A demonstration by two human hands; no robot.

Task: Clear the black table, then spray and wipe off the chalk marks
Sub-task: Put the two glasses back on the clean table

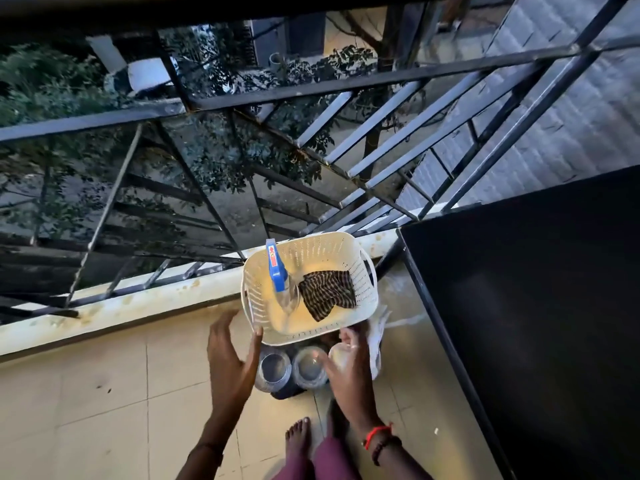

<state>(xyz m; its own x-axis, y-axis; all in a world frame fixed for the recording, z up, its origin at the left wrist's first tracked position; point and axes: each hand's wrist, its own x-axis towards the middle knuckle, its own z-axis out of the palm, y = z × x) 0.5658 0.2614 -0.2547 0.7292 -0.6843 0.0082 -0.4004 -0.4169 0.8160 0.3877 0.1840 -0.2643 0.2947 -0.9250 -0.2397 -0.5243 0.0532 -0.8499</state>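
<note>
Spray bottle [281, 282] and striped cloth [327, 292] sit in white basket [304, 338].

Materials and finishes as I see them

Basket [363, 271]: perforated cream plastic. Cloth [327, 293]: striped woven fabric. Spray bottle [282, 289]: clear plastic, blue trigger. Black table [540, 306]: smooth, faint sheen. Railing [242, 98]: painted metal.

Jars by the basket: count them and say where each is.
2 for certain: left jar below the white basket, right jar next to it, beside the right hand. A pale round thing under that hand may be a third.
</note>
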